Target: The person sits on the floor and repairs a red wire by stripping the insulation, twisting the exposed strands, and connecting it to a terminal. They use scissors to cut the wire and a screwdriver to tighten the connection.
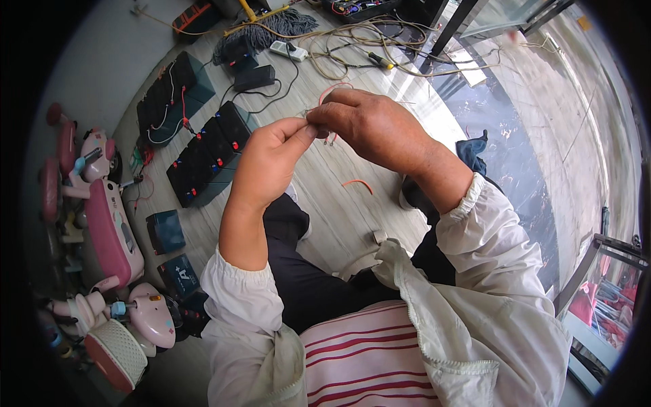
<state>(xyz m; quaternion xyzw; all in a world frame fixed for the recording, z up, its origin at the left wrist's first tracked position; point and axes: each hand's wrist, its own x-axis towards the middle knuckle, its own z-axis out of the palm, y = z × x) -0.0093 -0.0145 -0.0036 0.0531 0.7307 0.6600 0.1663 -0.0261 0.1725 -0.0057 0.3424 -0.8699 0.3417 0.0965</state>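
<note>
My left hand [277,149] and my right hand [369,125] meet at their fingertips over the floor, both closed in a pinch. A thin red wire [334,86] loops out above my right hand's fingers. Small metal ends [329,142] hang below them. Between the left thumb and forefinger is something tiny that I cannot make out, mostly hidden by the fingers. On the floor below lies a short orange piece of wire [359,182]. Left of my hands stand black batteries [207,152] in a row, with red and blue terminals.
Another wired battery row [173,91] stands farther left, and single batteries [166,232] nearer me. A black power adapter [254,78], white power strip [288,50], coiled cable [339,51], yellow-handled screwdriver [380,61] and grey mop [288,24] lie beyond. Pink ride-on toys [112,230] line the left.
</note>
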